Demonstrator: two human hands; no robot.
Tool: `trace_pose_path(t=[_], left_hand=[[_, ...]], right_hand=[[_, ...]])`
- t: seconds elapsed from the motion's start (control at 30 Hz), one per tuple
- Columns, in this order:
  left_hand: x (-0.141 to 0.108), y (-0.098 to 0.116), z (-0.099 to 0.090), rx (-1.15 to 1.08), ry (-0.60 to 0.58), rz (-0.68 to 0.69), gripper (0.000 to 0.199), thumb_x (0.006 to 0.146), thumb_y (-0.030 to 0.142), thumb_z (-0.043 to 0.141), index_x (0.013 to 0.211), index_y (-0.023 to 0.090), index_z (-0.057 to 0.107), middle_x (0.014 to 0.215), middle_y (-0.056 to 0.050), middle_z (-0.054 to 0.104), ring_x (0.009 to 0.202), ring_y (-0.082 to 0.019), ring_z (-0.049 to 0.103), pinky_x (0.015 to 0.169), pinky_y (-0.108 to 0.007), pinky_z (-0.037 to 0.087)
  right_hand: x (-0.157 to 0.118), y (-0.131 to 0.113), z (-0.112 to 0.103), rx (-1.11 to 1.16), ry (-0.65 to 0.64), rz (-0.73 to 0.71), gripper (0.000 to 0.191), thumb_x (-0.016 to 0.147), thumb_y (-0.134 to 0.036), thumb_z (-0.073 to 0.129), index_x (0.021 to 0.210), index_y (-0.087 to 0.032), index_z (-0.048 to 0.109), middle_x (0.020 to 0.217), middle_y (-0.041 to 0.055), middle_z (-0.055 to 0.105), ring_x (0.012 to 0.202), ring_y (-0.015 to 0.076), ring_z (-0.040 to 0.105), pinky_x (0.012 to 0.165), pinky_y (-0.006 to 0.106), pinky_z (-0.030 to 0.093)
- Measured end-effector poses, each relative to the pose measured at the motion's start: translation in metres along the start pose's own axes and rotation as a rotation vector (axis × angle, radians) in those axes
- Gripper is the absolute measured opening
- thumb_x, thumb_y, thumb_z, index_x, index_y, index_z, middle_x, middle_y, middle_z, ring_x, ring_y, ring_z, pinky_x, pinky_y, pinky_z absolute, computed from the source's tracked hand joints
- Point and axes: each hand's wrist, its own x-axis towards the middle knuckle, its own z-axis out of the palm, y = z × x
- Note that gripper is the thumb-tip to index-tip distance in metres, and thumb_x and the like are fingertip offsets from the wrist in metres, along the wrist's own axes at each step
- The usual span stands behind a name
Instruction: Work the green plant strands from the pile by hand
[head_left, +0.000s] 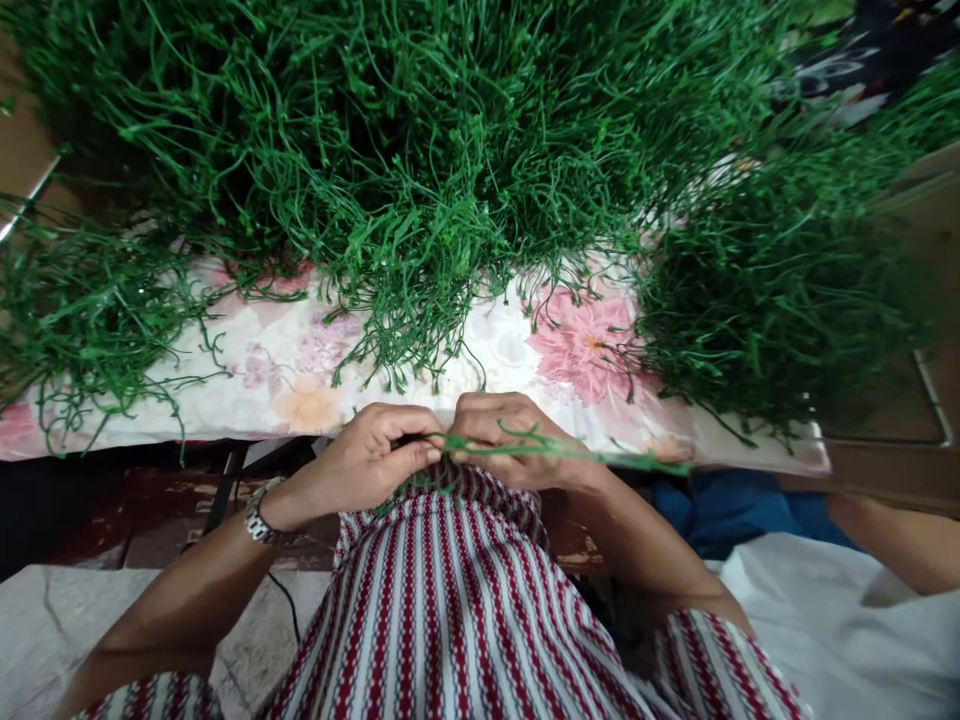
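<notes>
Close to my body, just past the table's near edge, both hands meet in front of the striped garment. My left hand (379, 455), with a metal watch on its wrist, is closed in a pinch at one end of a thin green stem (547, 446). Fingers curled, my right hand (506, 435) grips the same stem beside it. The stem stretches rightward across the right hand and wrist, slightly blurred. Some green bits (427, 480) show below the fingers. What lies exactly between the fingertips is hidden.
A large heap of thin green stems (420, 130) covers the far side of the flowered tablecloth (495, 340). Smaller piles lie left (97, 310) and right (765, 300). At the right edge sits another person, with blue shorts (742, 510) and a bare leg showing.
</notes>
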Motion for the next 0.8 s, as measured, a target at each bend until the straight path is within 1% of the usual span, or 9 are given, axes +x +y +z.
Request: trace_pose_path(t=[0.1,0.2,0.27,0.37,0.47,0.57,0.63,0.7,0.8], left_hand=[[-0.006,0.004,-0.010,0.017,-0.195,-0.020,0.017,0.078,0.014,0.048,0.066,0.015,0.060,0.057,0.002,0.045,0.055,-0.009,0.040,0.052,-0.020,0.031],[-0.013,0.003,-0.023,-0.044,-0.267,-0.045,0.019,0.077,0.014,0.049,0.062,0.015,0.060,0.055,0.001,0.046,0.053,-0.010,0.040,0.050,-0.021,0.031],[-0.016,0.001,-0.028,-0.141,-0.195,-0.074,0.019,0.077,0.020,0.052,0.060,0.016,0.060,0.054,0.001,0.045,0.051,-0.010,0.038,0.048,-0.022,0.030],[-0.009,-0.001,-0.025,-0.172,-0.003,-0.109,0.016,0.075,0.025,0.059,0.063,0.015,0.060,0.056,0.002,0.046,0.052,-0.009,0.038,0.048,-0.021,0.030],[0.003,-0.004,-0.011,-0.184,0.154,-0.056,0.014,0.075,0.025,0.061,0.066,0.015,0.061,0.062,0.001,0.050,0.059,-0.010,0.044,0.056,-0.021,0.036],[0.011,-0.008,0.003,-0.236,0.270,-0.035,0.012,0.076,0.025,0.060,0.069,0.015,0.060,0.065,0.001,0.052,0.061,-0.010,0.046,0.058,-0.020,0.038],[0.012,-0.012,0.010,-0.240,0.351,-0.037,0.011,0.077,0.026,0.060,0.072,0.015,0.060,0.065,0.001,0.053,0.060,-0.010,0.045,0.058,-0.020,0.038],[0.012,-0.015,0.014,-0.212,0.409,-0.037,0.012,0.078,0.026,0.059,0.073,0.015,0.060,0.065,0.001,0.053,0.060,-0.010,0.045,0.058,-0.020,0.038],[0.012,-0.016,0.017,-0.170,0.426,-0.039,0.013,0.080,0.026,0.056,0.073,0.015,0.059,0.066,0.001,0.054,0.061,-0.010,0.046,0.059,-0.021,0.038]], right_hand=[[0.000,-0.005,-0.008,0.030,-0.227,-0.064,0.033,0.093,-0.029,0.037,0.068,-0.016,0.054,0.064,0.0009,0.046,0.061,0.0099,0.044,0.059,0.023,0.036],[-0.007,-0.004,-0.020,0.118,-0.276,-0.058,0.034,0.092,-0.030,0.037,0.067,-0.016,0.054,0.062,0.0016,0.046,0.061,0.0108,0.044,0.059,0.023,0.036],[-0.011,-0.001,-0.028,0.162,-0.234,0.012,0.029,0.091,-0.029,0.041,0.070,-0.016,0.056,0.063,0.0024,0.049,0.061,0.0107,0.046,0.059,0.023,0.037],[-0.009,0.002,-0.025,0.181,-0.145,0.090,0.025,0.091,-0.031,0.044,0.074,-0.016,0.055,0.071,0.0029,0.052,0.067,0.0103,0.049,0.064,0.022,0.039],[-0.002,0.003,-0.008,0.271,0.068,0.214,0.024,0.092,-0.033,0.041,0.080,-0.016,0.052,0.074,0.0017,0.052,0.068,0.0093,0.049,0.065,0.022,0.041],[0.002,0.004,0.012,0.461,0.251,0.360,0.024,0.093,-0.036,0.040,0.083,-0.017,0.049,0.063,-0.0032,0.043,0.053,0.0067,0.040,0.052,0.019,0.036],[0.001,0.004,0.021,0.558,0.297,0.400,0.024,0.091,-0.040,0.042,0.086,-0.017,0.049,0.060,-0.0053,0.037,0.049,0.0055,0.033,0.048,0.018,0.031],[0.001,0.004,0.026,0.566,0.314,0.431,0.025,0.087,-0.042,0.050,0.089,-0.016,0.049,0.065,-0.0045,0.039,0.054,0.0054,0.035,0.050,0.018,0.031],[0.000,0.005,0.030,0.502,0.318,0.470,0.026,0.082,-0.040,0.059,0.081,-0.015,0.049,0.067,-0.0039,0.041,0.058,0.0055,0.036,0.053,0.018,0.031]])
